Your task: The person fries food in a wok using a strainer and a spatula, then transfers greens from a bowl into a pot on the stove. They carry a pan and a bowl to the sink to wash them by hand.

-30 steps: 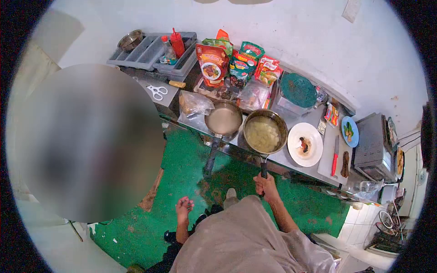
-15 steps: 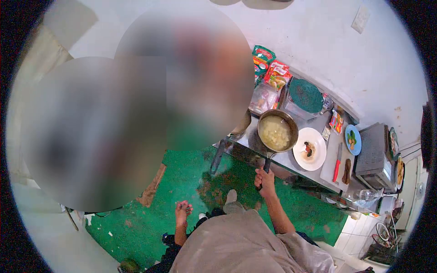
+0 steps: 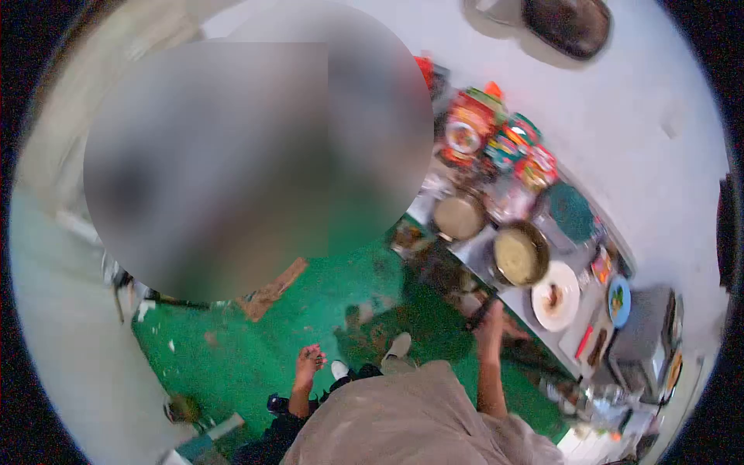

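One left hand [image 3: 309, 359]: loosely open, lower centre.
Right hand [image 3: 489, 329]: near pan [image 3: 539, 239]; grip blurred, I can't tell.

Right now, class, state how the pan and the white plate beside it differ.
The pan has a brownish wall; the white plate is pale.
The pan is deep-sided; the white plate is shallow.
Pale yellowish contents fill much of the pan; the white plate holds a small brownish patch.
Both have rounded rims.
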`<state>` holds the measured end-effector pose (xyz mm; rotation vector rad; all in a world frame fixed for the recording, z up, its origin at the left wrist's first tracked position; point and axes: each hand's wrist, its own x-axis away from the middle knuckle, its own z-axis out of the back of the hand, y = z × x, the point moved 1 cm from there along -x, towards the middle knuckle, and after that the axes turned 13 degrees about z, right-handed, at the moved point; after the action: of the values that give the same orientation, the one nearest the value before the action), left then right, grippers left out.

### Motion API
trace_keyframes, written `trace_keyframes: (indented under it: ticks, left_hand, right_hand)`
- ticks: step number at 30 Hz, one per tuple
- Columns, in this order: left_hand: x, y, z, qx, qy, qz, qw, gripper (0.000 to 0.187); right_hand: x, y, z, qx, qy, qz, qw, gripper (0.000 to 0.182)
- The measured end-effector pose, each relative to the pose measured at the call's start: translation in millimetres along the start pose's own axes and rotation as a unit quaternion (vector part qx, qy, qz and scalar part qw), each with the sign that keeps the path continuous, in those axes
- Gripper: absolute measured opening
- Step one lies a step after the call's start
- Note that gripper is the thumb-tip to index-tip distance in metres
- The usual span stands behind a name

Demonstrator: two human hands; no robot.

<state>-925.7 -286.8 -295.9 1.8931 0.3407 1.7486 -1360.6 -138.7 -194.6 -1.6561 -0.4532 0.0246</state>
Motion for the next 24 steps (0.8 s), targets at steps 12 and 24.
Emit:
trace_keyframes:
  ticks: [12, 24]
  left_hand:
    - [57.1, -124.4, 303.2, 0.219, 0.135, -0.017, 0.966, 0.026]
    - [89.3, -130.7, 596.4, 0.364, 0.222, -0.073, 0.901, 0.033]
  right_hand:
    - [186.5, 38.5, -161.6, 0.296, -0.16, 0.466, 0.818, 0.025]
    - [613.6, 156.9, -496.8, 0.177, -0.654, 0.413, 0.609, 0.019]
